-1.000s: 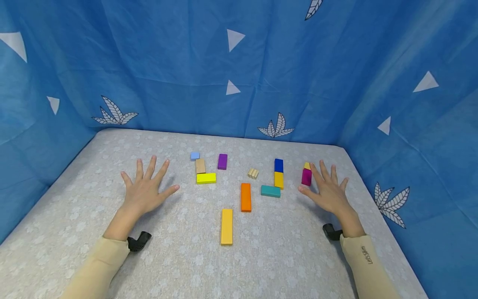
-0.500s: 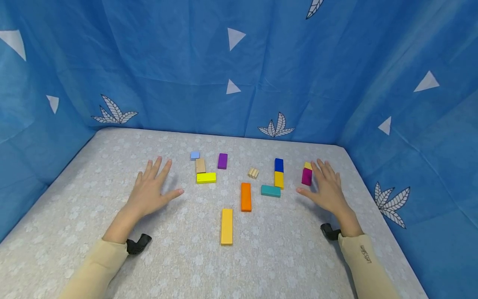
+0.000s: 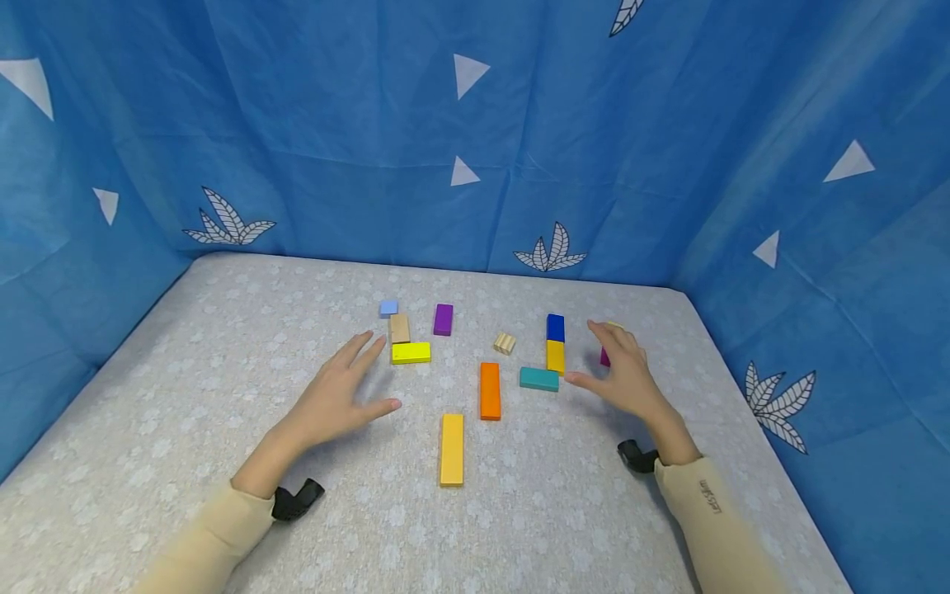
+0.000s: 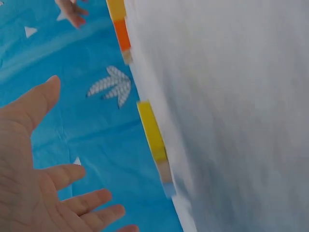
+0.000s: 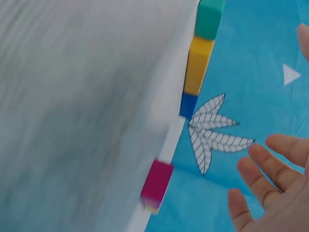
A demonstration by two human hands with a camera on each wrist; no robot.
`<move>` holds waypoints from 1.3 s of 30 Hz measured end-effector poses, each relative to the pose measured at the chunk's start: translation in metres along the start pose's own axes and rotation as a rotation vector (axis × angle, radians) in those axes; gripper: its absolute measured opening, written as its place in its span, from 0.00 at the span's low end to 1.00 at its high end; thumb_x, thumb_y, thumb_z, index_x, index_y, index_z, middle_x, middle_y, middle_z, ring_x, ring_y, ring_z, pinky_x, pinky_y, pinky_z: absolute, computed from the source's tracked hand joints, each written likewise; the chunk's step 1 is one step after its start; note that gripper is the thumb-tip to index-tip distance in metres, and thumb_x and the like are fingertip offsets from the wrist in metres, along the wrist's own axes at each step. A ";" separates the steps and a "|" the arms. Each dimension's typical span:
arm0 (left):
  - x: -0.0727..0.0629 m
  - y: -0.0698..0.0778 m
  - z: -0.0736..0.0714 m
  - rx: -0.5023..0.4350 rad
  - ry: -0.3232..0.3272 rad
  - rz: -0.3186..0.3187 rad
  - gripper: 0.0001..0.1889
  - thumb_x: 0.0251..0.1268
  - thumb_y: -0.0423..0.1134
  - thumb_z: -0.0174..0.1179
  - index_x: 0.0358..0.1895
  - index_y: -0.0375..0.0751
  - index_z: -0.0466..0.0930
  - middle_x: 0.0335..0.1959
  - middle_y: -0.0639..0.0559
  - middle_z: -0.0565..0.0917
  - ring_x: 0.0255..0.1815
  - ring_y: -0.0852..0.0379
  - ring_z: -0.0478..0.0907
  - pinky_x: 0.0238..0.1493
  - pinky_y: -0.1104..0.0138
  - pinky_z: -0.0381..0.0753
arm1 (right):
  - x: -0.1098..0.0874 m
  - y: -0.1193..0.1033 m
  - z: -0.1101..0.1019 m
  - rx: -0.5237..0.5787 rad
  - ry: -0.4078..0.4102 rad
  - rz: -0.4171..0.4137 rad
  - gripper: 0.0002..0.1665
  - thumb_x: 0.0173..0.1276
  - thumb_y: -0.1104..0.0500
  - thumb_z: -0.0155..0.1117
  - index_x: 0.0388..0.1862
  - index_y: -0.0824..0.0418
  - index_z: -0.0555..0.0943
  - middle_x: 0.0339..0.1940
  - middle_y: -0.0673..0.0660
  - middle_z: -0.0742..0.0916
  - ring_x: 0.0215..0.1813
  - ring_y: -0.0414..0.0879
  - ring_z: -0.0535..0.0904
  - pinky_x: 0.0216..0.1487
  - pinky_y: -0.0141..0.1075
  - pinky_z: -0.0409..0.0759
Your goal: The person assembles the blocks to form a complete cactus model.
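My left hand (image 3: 331, 398) hovers with spread, relaxed fingers just left of a bright yellow block (image 3: 411, 353), holding nothing. Behind that block lie a tan block (image 3: 399, 328) and a small light blue block (image 3: 388, 308). On the other side my right hand (image 3: 623, 375) is also empty, its thumb out toward a teal block (image 3: 539, 379). It partly covers a magenta block (image 3: 604, 358), which shows fully in the right wrist view, with a pale yellow block (image 5: 151, 210) behind it. A dark blue block (image 3: 555, 327) touches a golden yellow block (image 3: 555, 356) near the right hand.
Between the hands lie an orange block (image 3: 490, 391) and a long yellow-orange block (image 3: 451, 450). Farther back are a purple block (image 3: 443, 319) and a ridged pale wooden piece (image 3: 505, 343). The patterned cloth (image 3: 356, 544) covers the table; a blue curtain (image 3: 334, 124) stands behind.
Both hands have moved inward, the left one rightward toward the bright yellow block and the right one leftward over the magenta block. Their widely spread fingers have drawn closer together. The blocks have stayed put.
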State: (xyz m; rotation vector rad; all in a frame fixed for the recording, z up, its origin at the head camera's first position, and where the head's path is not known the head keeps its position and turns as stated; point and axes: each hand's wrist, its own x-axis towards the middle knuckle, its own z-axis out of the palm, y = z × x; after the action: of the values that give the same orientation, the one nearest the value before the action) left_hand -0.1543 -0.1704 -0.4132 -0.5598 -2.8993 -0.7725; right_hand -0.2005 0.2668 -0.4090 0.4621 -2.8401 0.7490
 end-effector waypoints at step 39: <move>-0.020 0.054 0.045 -0.146 -0.223 0.202 0.49 0.47 0.61 0.72 0.71 0.37 0.66 0.71 0.44 0.69 0.71 0.43 0.67 0.69 0.48 0.68 | 0.024 -0.062 0.055 0.142 -0.273 -0.204 0.51 0.51 0.41 0.78 0.69 0.60 0.71 0.65 0.57 0.76 0.65 0.54 0.71 0.66 0.56 0.72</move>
State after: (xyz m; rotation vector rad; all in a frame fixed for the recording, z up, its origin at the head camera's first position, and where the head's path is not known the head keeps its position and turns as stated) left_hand -0.1151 -0.1109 -0.4305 -0.9974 -2.9319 -0.9512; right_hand -0.2062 0.1817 -0.4223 0.9264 -2.9301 0.9129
